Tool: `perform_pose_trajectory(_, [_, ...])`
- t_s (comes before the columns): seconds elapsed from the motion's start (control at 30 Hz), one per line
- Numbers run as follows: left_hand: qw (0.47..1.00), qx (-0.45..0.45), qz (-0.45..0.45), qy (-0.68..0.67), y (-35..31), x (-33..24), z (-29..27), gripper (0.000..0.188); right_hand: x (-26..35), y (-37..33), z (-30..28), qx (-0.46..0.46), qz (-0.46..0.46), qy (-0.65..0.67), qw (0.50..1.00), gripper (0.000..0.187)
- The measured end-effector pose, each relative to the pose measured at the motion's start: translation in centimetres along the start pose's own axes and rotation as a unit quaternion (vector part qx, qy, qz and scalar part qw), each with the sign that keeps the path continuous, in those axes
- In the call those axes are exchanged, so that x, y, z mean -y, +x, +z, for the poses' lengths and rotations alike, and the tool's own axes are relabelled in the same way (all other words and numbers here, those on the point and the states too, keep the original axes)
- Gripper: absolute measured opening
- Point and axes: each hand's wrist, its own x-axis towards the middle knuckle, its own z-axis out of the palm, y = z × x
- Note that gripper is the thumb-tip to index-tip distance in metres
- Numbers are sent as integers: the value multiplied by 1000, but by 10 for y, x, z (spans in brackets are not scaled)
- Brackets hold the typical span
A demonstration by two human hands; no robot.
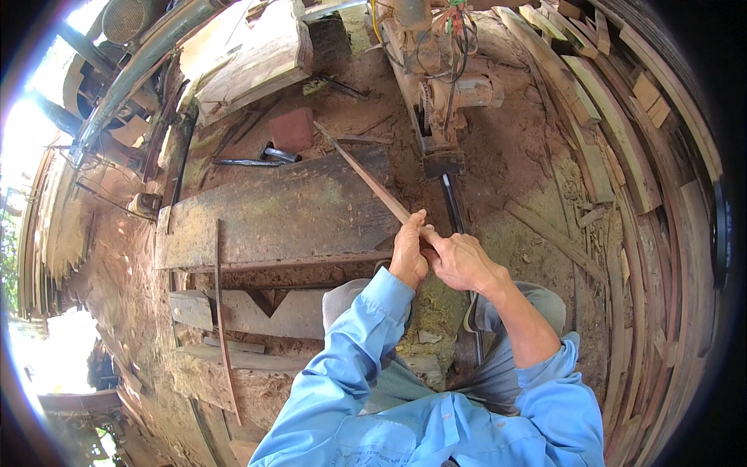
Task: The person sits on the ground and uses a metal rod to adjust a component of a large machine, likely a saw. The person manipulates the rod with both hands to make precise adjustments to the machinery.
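Note:
A long, slim wooden strip (360,170) slants from my hands toward the far left, its far end near a reddish block (292,129). My left hand (409,253) is closed around its near end. Right beside it, my right hand (465,263) is closed on the same end, fingers and thumb meeting the left hand. The very tip of the strip is hidden among my fingers. Below the strip lies a broad, worn wooden plank (272,208) with dusty, stained patches.
A hammer (282,153) and a dark metal bar (247,163) lie beyond the plank. A rusty machine with a motor (476,91) stands ahead, a dark rail (452,202) running from it toward me. Stacked boards (622,132) line the right. A thin strip (222,311) leans at left.

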Motion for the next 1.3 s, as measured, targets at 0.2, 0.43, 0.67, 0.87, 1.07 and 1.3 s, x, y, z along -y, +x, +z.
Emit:
perform_pose_trajectory(0.2, [1000,-14,9,5,-8,-6,5,29,2,0,1,-28,-20,25,999,47])
perform_pose_trajectory(0.43, [999,18,31,-12,-16,-12,7,30,4,1,4,-44,-22,39,998,51])
perform_pose_trajectory(0.67, [1000,-3,-4,-8,-6,-5,2,24,-2,2,7,-16,-18,6,1000,48])
perform_pose_trajectory(0.87, [1000,-15,7,-4,-4,-3,2,24,3,0,-1,2,-3,3,1000,44])
perform_pose_trajectory(1.07, [1000,-9,-10,-9,0,0,-3,22,3,-2,-1,0,-3,-2,1000,37])
perform_pose_trajectory(1.3, [1000,-10,-2,5,-2,-1,-1,22,4,-2,-3,6,0,-1,1000,36])
